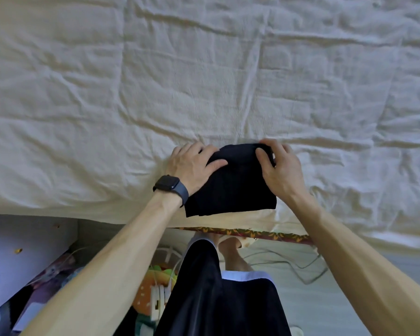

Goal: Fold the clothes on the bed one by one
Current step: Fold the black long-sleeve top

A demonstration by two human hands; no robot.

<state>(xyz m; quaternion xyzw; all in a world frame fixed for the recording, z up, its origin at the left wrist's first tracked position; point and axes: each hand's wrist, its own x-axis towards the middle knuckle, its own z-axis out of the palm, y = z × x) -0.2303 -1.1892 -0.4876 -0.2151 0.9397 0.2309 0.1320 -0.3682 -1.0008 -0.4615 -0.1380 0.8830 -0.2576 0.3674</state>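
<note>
1. The folded black garment lies on the bed as a compact dark rectangle close to the bed's near edge. Its near edge is straight and stops just short of that edge. Its far edge is bunched up under the fingers.
2. The left hand grips the garment's far left corner, thumb laid across the top of the cloth and fingers curled over the far edge. A dark smartwatch sits on that wrist, right against the garment's left side.
3. The right hand grips the garment's far right corner the same way, thumb on top and fingers bent round the corner, with only cloth in its grasp.
4. A cream quilt covers the bed all round the garment. It is wrinkled and crossed by stitched seams, and wide stretches of bare quilt lie to the garment's left, right and far side.
5. On the garment's near side the quilt drops over the bed's edge, and a strip of patterned fabric shows beneath its hem.
6. Nearer than the garment again is the pale floor, with the person's bare foot and black shorts directly below the garment.
7. A thin cable loops over the floor down and right of the garment.
8. Down and left of the garment, a white basket of colourful things and a white panel crowd the floor.
</note>
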